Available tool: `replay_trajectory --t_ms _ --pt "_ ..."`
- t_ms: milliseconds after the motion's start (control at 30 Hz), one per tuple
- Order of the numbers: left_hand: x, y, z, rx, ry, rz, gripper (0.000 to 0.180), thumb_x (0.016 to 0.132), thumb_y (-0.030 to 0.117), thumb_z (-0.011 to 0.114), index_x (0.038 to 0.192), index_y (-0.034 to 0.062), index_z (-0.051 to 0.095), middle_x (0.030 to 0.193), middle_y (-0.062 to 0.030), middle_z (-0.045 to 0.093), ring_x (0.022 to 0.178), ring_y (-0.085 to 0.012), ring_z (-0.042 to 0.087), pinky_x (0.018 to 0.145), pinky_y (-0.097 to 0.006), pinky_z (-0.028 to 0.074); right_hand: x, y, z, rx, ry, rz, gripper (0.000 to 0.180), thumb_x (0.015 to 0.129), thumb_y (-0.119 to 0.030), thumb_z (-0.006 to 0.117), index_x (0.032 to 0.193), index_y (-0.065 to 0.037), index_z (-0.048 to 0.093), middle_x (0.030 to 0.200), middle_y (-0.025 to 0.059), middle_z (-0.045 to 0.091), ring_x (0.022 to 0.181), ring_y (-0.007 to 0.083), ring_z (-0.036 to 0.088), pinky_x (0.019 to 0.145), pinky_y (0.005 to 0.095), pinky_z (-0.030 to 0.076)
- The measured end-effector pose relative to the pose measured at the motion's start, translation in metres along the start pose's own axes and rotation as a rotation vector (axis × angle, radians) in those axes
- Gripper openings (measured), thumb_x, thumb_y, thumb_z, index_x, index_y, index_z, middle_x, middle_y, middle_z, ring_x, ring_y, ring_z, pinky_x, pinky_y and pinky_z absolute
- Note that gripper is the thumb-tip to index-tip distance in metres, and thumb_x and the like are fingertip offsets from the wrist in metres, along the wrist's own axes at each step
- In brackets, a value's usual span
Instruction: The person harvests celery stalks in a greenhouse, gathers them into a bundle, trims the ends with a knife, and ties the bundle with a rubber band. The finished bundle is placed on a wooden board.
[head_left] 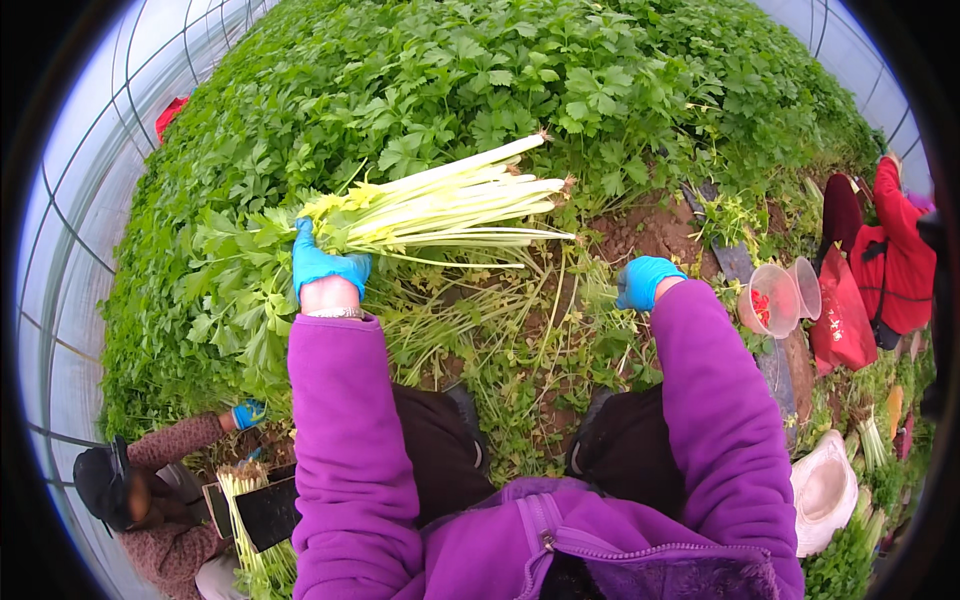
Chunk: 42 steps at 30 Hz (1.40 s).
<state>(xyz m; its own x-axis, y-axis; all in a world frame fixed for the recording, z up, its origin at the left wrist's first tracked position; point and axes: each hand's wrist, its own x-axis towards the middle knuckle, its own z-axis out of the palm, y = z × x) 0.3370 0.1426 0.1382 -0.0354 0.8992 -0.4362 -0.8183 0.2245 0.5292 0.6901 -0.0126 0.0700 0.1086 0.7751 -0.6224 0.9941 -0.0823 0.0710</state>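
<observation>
My left hand [328, 265], in a blue glove, is closed around a bunch of celery [460, 205] near where the pale stalks meet the leaves. The root ends point to the right and the leafy tops hang to the left. My right hand [645, 283], also blue-gloved, hovers right of the bunch, apart from it. Its fingers are curled in, and whether anything small sits in them is hidden. Loose stalks and leaf scraps [500, 325] litter the soil below both hands.
Standing celery [480, 80] fills the far side. At the right are clear plastic tubs [770, 300] with red bits, a red bag [843, 320], a pale hat [823, 490] and a person in red [895, 250]. Another person [170, 500] crouches at lower left beside a celery bundle [245, 510].
</observation>
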Motion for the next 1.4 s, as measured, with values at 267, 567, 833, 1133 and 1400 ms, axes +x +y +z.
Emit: replay_trajectory --t_ms 267,567,833,1133,1400 --pt "-0.011 -0.021 0.004 0.016 -0.04 -0.074 0.048 0.089 0.042 0.057 0.128 0.0142 0.055 0.134 -0.009 0.053 0.122 -0.0336 0.048 0.105 -0.058 0.033 -0.017 -0.054 -0.035 1.108 1.266 -0.359 0.028 0.083 -0.022 0.07 0.108 -0.01 0.067 0.088 0.0079 0.066 0.078 0.0239 0.064 0.072 0.0345 0.052" --pt "-0.03 -0.045 0.017 0.062 0.005 -0.142 0.045 0.087 0.04 0.063 0.123 0.0129 0.059 0.129 -0.0073 0.058 0.117 -0.0313 0.052 0.103 -0.053 0.036 -0.009 -0.091 -0.04 1.03 1.073 -0.393 0.016 0.081 -0.013 0.07 0.096 -0.008 0.067 0.083 0.0089 0.065 0.073 0.0212 0.063 0.068 0.032 0.051" --pt "-0.01 -0.02 0.003 0.036 -0.118 -0.074 0.05 0.084 0.043 0.065 0.124 0.0148 0.058 0.13 -0.008 0.056 0.119 -0.0329 0.051 0.102 -0.058 0.035 0.006 0.005 -0.013 0.712 0.712 0.135 0.029 0.088 -0.029 0.065 0.098 -0.002 0.066 0.096 0.0052 0.069 0.075 0.0128 0.059 0.071 0.0324 0.049" --pt "-0.02 -0.027 0.01 0.103 -0.178 -0.02 0.054 0.085 0.044 0.065 0.128 0.0134 0.054 0.132 -0.0082 0.054 0.12 -0.0318 0.049 0.103 -0.058 0.035 -0.011 -0.04 -0.034 1.201 0.368 -0.112 0.078 0.076 -0.062 0.066 0.122 0.0 0.06 0.118 0.0189 0.061 0.108 0.0289 0.058 0.094 0.0367 0.043" --pt "-0.025 -0.027 0.011 0.112 -0.219 -0.003 0.052 0.086 0.044 0.064 0.126 0.0108 0.055 0.129 -0.0085 0.056 0.118 -0.0317 0.052 0.102 -0.055 0.037 -0.021 -0.035 -0.03 0.859 0.731 -0.238 0.04 0.092 -0.043 0.056 0.105 -0.006 0.064 0.09 0.0166 0.065 0.082 0.0315 0.062 0.075 0.0389 0.048"
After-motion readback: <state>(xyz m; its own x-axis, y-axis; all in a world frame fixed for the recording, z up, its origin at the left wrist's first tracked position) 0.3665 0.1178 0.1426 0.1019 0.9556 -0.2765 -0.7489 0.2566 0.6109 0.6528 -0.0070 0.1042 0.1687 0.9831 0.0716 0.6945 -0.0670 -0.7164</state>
